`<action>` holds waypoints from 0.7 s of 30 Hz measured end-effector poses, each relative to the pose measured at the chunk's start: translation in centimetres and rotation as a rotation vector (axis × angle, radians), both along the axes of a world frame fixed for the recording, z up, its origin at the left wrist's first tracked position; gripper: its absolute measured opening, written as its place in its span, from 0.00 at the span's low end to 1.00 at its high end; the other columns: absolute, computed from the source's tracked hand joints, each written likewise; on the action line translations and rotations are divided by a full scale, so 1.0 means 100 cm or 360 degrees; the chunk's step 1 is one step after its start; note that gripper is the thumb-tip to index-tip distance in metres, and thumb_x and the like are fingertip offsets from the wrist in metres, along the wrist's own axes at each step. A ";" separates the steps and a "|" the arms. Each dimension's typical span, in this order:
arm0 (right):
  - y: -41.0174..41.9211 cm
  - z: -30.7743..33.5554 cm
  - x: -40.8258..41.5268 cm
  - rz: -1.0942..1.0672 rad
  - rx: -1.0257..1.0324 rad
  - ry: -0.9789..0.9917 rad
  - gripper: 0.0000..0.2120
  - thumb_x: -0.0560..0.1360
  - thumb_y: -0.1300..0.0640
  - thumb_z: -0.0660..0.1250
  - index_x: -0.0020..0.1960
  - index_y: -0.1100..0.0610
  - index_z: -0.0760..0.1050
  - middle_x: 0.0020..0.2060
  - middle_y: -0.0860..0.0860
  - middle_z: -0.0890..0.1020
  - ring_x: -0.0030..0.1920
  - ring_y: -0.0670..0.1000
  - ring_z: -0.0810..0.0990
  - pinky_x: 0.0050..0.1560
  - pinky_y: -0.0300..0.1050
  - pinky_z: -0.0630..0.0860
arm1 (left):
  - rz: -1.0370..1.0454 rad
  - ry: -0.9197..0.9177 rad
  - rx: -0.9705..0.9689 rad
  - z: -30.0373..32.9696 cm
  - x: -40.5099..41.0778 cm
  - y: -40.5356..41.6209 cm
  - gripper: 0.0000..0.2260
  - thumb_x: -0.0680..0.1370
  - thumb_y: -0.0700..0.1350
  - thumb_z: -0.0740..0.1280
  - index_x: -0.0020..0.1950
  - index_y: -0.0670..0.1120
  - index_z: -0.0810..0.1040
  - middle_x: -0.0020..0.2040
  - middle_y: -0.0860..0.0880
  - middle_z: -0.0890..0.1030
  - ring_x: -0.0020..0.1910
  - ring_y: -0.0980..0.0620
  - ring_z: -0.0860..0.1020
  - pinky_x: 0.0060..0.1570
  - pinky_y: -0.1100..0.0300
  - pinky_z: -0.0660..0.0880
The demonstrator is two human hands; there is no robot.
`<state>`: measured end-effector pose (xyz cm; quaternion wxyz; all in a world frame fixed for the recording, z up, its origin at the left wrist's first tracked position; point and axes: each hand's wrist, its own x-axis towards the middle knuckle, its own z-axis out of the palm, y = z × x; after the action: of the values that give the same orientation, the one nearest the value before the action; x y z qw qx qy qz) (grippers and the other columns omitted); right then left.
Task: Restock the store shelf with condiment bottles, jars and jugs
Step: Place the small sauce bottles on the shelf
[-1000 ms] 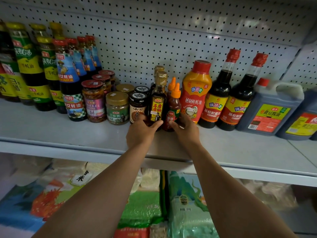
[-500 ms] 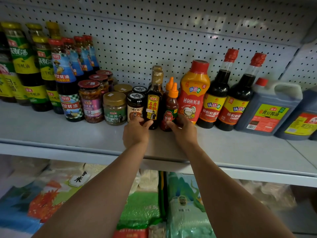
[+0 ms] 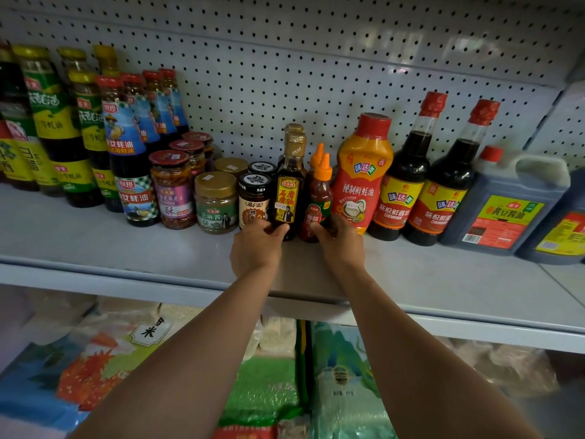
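Hands [image 3: 258, 248] [image 3: 340, 245] hold dark-sauce bottle [image 3: 288, 198] and ketchup bottle [image 3: 318, 201].

Dim even light, wide-angle bowing, blurred edges

The left hand [image 3: 257, 248] grips the base of the dark gold-capped bottle [image 3: 288, 198]; the right hand [image 3: 341, 245] grips the orange-capped sauce bottle [image 3: 318, 204]. Both bottles stand upright on the shelf [image 3: 158, 248], just beside each other, between the black-lidded jar [image 3: 253, 201] and the orange squeeze bottle [image 3: 362, 172].
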<state>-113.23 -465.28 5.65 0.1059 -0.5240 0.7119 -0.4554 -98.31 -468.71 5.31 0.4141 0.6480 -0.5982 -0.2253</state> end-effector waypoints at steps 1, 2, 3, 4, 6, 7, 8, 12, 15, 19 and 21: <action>0.000 0.000 0.000 0.0006 0.0010 0.0009 0.20 0.78 0.44 0.68 0.66 0.53 0.75 0.58 0.50 0.83 0.57 0.53 0.81 0.49 0.44 0.74 | -0.0011 -0.0018 -0.0001 0.000 0.000 0.000 0.14 0.75 0.62 0.69 0.49 0.53 0.82 0.46 0.51 0.83 0.48 0.48 0.80 0.42 0.56 0.71; 0.000 0.001 0.000 0.0005 0.0024 0.0014 0.20 0.78 0.44 0.67 0.66 0.53 0.75 0.59 0.50 0.83 0.57 0.53 0.81 0.50 0.44 0.73 | -0.0019 -0.0029 0.0006 0.000 -0.001 0.000 0.14 0.74 0.63 0.69 0.49 0.53 0.82 0.46 0.52 0.83 0.48 0.48 0.80 0.42 0.56 0.71; 0.000 0.002 0.001 -0.0004 0.0045 0.0011 0.21 0.78 0.44 0.67 0.67 0.52 0.74 0.59 0.50 0.83 0.58 0.53 0.81 0.50 0.44 0.73 | -0.0023 -0.0036 0.0012 0.000 -0.001 -0.001 0.15 0.74 0.63 0.69 0.49 0.53 0.82 0.46 0.52 0.83 0.47 0.48 0.80 0.42 0.56 0.71; -0.001 0.003 0.001 -0.0015 0.0068 0.0003 0.21 0.78 0.42 0.68 0.67 0.52 0.74 0.58 0.49 0.83 0.57 0.52 0.81 0.50 0.44 0.73 | -0.0025 -0.0039 0.0013 -0.001 -0.001 -0.001 0.15 0.74 0.63 0.70 0.49 0.53 0.82 0.46 0.52 0.83 0.47 0.49 0.80 0.42 0.56 0.72; -0.002 0.003 0.002 -0.0035 0.0107 0.0002 0.24 0.75 0.38 0.69 0.65 0.50 0.74 0.57 0.47 0.83 0.56 0.51 0.81 0.49 0.45 0.74 | -0.0023 -0.0050 0.0005 -0.002 -0.001 -0.003 0.15 0.73 0.63 0.70 0.49 0.53 0.82 0.46 0.52 0.83 0.48 0.48 0.80 0.42 0.56 0.73; -0.002 0.002 0.002 -0.0051 0.0121 0.0010 0.25 0.73 0.37 0.70 0.64 0.49 0.74 0.56 0.46 0.83 0.55 0.51 0.81 0.48 0.45 0.74 | -0.0022 -0.0058 0.0007 -0.002 -0.002 -0.003 0.15 0.73 0.63 0.70 0.49 0.53 0.82 0.46 0.52 0.83 0.48 0.48 0.80 0.42 0.55 0.74; -0.003 0.002 0.002 -0.0072 0.0126 0.0012 0.26 0.72 0.36 0.71 0.63 0.49 0.74 0.55 0.46 0.83 0.54 0.50 0.81 0.47 0.45 0.74 | -0.0021 -0.0061 0.0015 -0.002 -0.002 -0.004 0.16 0.73 0.63 0.70 0.49 0.53 0.82 0.47 0.52 0.83 0.49 0.48 0.80 0.42 0.55 0.74; -0.004 0.003 0.001 -0.0138 0.0108 -0.0021 0.22 0.72 0.41 0.74 0.60 0.51 0.75 0.52 0.47 0.82 0.51 0.50 0.79 0.46 0.44 0.71 | -0.0028 -0.0058 0.0047 -0.004 -0.002 -0.007 0.17 0.73 0.64 0.70 0.49 0.53 0.82 0.47 0.51 0.83 0.49 0.47 0.80 0.43 0.54 0.75; -0.002 0.003 0.001 -0.0094 0.0093 -0.0022 0.20 0.73 0.43 0.73 0.60 0.52 0.76 0.53 0.48 0.83 0.53 0.51 0.80 0.48 0.45 0.72 | -0.0034 -0.0046 0.0057 -0.002 -0.002 -0.006 0.17 0.73 0.64 0.70 0.47 0.51 0.82 0.44 0.51 0.82 0.46 0.47 0.80 0.40 0.56 0.72; -0.001 0.003 0.001 -0.0056 0.0075 -0.0009 0.19 0.74 0.44 0.72 0.61 0.52 0.76 0.54 0.49 0.83 0.54 0.51 0.81 0.48 0.44 0.73 | 0.0010 -0.0010 0.0052 0.000 -0.003 -0.004 0.22 0.72 0.69 0.67 0.44 0.50 0.80 0.42 0.50 0.82 0.44 0.46 0.80 0.41 0.53 0.76; -0.001 0.004 0.001 -0.0053 0.0082 0.0005 0.19 0.74 0.43 0.72 0.61 0.52 0.76 0.54 0.48 0.83 0.54 0.50 0.80 0.48 0.44 0.72 | 0.0029 -0.0012 0.0066 0.000 -0.004 -0.005 0.24 0.71 0.70 0.67 0.44 0.50 0.80 0.43 0.49 0.82 0.44 0.46 0.80 0.42 0.52 0.77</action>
<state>-113.09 -465.39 6.06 0.1106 -0.5100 0.7322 -0.4377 -98.73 -469.17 5.29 0.4003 0.6627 -0.5891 -0.2313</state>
